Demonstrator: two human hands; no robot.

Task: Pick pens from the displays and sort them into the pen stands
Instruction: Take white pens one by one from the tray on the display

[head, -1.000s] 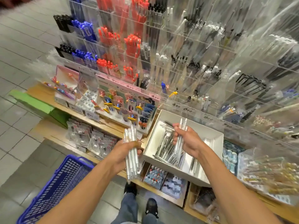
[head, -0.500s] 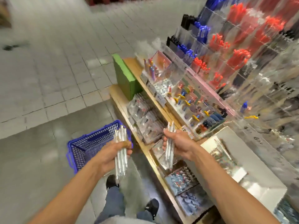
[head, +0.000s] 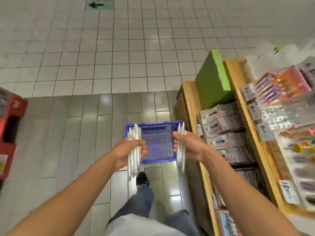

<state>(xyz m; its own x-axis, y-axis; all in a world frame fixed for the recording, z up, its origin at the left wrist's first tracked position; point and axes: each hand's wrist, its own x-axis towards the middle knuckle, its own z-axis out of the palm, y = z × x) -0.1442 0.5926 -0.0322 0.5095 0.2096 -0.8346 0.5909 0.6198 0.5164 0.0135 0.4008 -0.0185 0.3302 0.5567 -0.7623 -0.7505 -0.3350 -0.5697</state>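
My left hand (head: pixel 127 153) grips a bundle of several clear white pens (head: pixel 133 163), held upright. A smaller bundle of the same clear pens (head: pixel 181 157) is in my right hand (head: pixel 188 145), which is closed around it. Both hands hover over a blue plastic shopping basket (head: pixel 158 133) standing on the floor, the left at its left rim, the right at its right rim. The basket looks to have nothing in it. No pen stands are in view.
Wooden display shelves (head: pixel 192 106) run along the right with boxed packs (head: pixel 223 120), price tags and coloured pens (head: pixel 276 89). A green box (head: pixel 213 79) sits at the shelf end. A red stand (head: pixel 10 133) is at far left. My shoe (head: pixel 142 178) is just behind the basket.
My view has swung left and down, away from the pen wall and white box, to the floor. Both hands carried their pen bundles over to the blue basket.
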